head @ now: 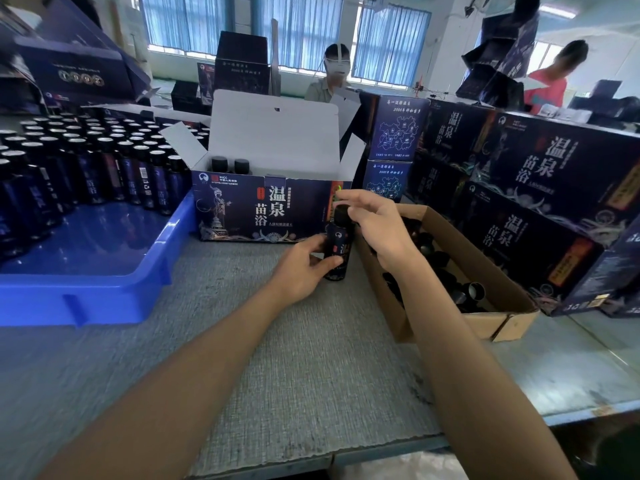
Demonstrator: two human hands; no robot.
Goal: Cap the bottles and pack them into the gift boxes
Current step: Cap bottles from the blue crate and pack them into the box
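Observation:
A dark blue bottle (338,244) stands upright on the grey table just in front of the open gift box (263,211). My left hand (304,263) grips the bottle's lower body. My right hand (372,221) pinches the black cap (341,213) on the bottle's neck from the right. Two capped bottles (230,165) stand inside the gift box at its back left. Its white lid flap stands up.
A blue tray (104,268) at the left holds several uncapped bottles (86,161). A cardboard box (485,320) of loose black caps (467,289) lies right of my hands. Stacked closed gift boxes (540,202) line the right. Two people stand beyond the table.

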